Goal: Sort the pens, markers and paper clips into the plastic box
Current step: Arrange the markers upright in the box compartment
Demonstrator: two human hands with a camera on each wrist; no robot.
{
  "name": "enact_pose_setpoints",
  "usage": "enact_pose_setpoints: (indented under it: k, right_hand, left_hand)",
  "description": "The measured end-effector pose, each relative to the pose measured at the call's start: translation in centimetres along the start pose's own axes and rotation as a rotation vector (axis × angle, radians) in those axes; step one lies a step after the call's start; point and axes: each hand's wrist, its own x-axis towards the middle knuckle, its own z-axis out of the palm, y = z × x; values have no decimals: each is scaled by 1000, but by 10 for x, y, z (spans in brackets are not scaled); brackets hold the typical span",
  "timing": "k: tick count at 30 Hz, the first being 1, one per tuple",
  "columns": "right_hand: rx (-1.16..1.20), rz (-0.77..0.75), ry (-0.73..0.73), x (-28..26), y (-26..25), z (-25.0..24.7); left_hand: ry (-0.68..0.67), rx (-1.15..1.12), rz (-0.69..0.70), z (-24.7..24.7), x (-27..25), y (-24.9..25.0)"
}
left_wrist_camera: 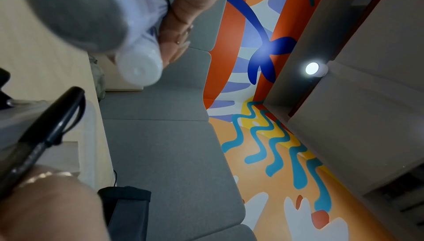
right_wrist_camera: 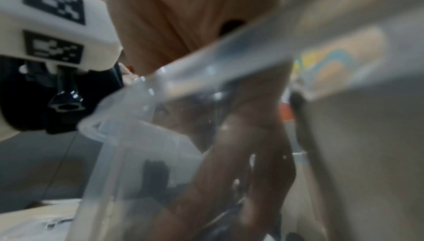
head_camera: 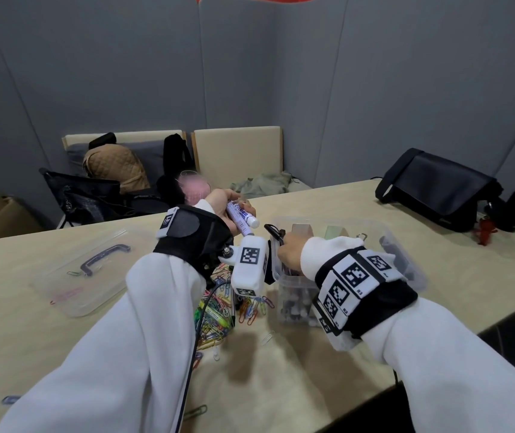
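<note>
My left hand (head_camera: 226,206) grips a bundle of white and purple markers (head_camera: 241,216) above the table, left of the clear plastic box (head_camera: 384,228). The markers' white ends (left_wrist_camera: 140,69) fill the upper left of the left wrist view. My right hand (head_camera: 290,249) pinches a black pen (head_camera: 273,233) over the box's left compartment, where several markers (head_camera: 296,304) stand. The same pen (left_wrist_camera: 45,132) crosses the lower left of the left wrist view. In the blurred right wrist view, my fingers (right_wrist_camera: 229,163) reach down behind the box wall (right_wrist_camera: 128,147). Coloured paper clips (head_camera: 218,307) lie heaped under my left wrist.
The box's clear lid (head_camera: 81,270) with a dark handle lies on the table at the left. A black shoulder bag (head_camera: 437,189) sits at the far right. Stray clips (head_camera: 197,410) lie near the front edge. Chairs with bags stand beyond the table.
</note>
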Motion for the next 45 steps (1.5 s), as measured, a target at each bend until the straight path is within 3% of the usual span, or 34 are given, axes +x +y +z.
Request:
enact_pose_setpoints:
  k: [4, 11, 14, 17, 24, 29, 32, 35, 40, 45]
  right_hand:
    - [123, 82, -63, 4, 4, -5]
    - [504, 82, 22, 1, 20, -19]
    - [344, 66, 122, 4, 25, -22]
    - [250, 57, 101, 2, 30, -22]
    - [350, 24, 135, -1, 30, -19]
    - [-15, -1, 222, -3, 26, -21]
    - [-47, -8, 271, -2, 31, -24]
    - [131, -57, 252, 3, 36, -26]
    - [611, -145, 3, -13, 25, -29]
    - [574, -283, 9, -10, 28, -25]
  left_hand:
    - [15, 9, -3, -1, 1, -1]
    - [24, 20, 12, 0, 5, -3]
    - [34, 18, -7, 1, 6, -4]
    - [56, -23, -30, 2, 8, -8]
    - [83, -31, -34, 5, 12, -19]
    - [88, -35, -5, 8, 13, -31]
    - [74, 28, 29, 8, 14, -36]
    - [28, 143, 81, 9, 12, -35]
    - [-101, 199, 151, 17, 4, -38]
    - [-221, 354, 141, 23, 1, -45]
